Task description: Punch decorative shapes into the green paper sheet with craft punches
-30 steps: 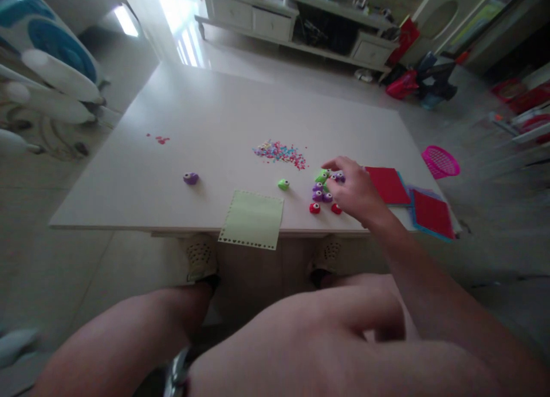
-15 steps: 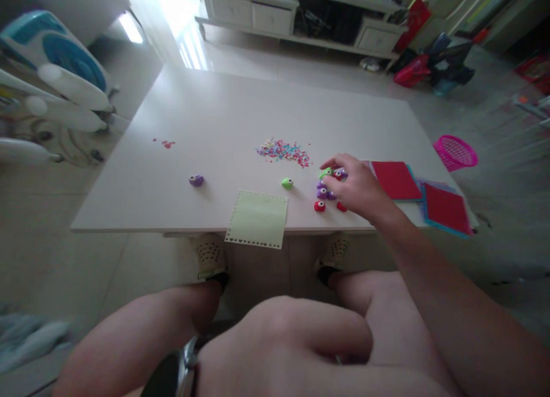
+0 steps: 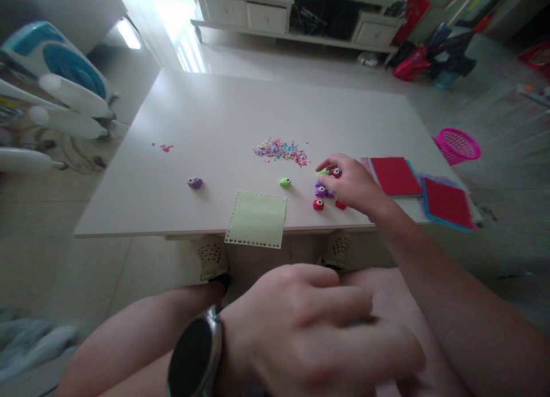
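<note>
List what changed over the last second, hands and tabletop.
The left hand rose in view, bringing the watch with it. No pick-up or release is visible; the right hand partly hides the clustered figures. Unchanged: right hand over that cluster; lone purple figure, lone green figure and green paper in place.

A bright reflection (image 3: 174, 16) lies across the glossy tiled floor (image 3: 266, 61) near a long white cabinet (image 3: 267, 19) with drawers.
</note>
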Action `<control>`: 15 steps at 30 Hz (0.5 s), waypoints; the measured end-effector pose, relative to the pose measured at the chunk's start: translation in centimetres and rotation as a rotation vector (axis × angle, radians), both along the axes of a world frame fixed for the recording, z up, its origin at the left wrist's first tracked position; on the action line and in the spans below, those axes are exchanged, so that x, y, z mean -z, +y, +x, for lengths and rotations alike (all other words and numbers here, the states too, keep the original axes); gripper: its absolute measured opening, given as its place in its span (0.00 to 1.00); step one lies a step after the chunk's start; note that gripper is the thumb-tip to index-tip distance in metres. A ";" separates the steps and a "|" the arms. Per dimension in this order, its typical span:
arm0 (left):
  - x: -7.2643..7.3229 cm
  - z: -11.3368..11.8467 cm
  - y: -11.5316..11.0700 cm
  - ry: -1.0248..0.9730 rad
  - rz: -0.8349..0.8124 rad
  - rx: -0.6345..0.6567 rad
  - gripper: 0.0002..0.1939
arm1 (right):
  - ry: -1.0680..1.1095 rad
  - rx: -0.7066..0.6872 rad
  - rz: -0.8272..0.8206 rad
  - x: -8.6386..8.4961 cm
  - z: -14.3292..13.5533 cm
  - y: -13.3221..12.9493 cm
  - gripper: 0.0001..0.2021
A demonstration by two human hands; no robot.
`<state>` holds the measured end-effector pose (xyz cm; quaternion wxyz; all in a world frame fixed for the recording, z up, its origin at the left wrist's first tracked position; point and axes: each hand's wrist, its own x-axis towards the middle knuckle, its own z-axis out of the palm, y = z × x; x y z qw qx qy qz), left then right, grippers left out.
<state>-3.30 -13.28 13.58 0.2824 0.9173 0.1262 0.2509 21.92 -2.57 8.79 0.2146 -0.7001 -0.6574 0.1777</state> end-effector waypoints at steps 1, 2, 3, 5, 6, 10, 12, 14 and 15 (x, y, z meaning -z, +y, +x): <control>0.5 1.3 0.7 -0.009 0.032 0.051 0.10 | 0.009 0.012 -0.016 0.1 0.1 0.1 0.11; 1.2 2.5 1.4 0.009 0.101 0.152 0.10 | 0.017 0.025 -0.033 0.3 0.2 0.2 0.11; 2.0 3.5 1.9 0.061 0.137 0.209 0.11 | 0.021 0.037 -0.048 0.5 0.4 0.3 0.10; 3.6 4.9 2.6 0.134 0.120 0.220 0.24 | 0.023 0.060 -0.071 0.9 0.7 0.6 0.10; 4.3 5.4 2.6 0.183 0.095 0.209 0.26 | 0.024 0.071 -0.077 1.1 1.0 0.7 0.09; 7.1 6.5 1.6 0.378 0.033 0.168 0.19 | 0.060 0.138 -0.057 1.8 2.7 1.3 0.07; 8.1 7.2 1.0 0.422 0.018 0.235 0.16 | 0.091 0.205 -0.032 2.1 4.0 1.5 0.06; 8.8 7.8 0.4 0.450 -0.005 0.292 0.14 | 0.123 0.267 -0.009 2.4 5.2 1.7 0.07; 9.0 8.0 0.1 0.467 -0.021 0.309 0.13 | 0.135 0.288 -0.008 2.5 5.7 1.7 0.07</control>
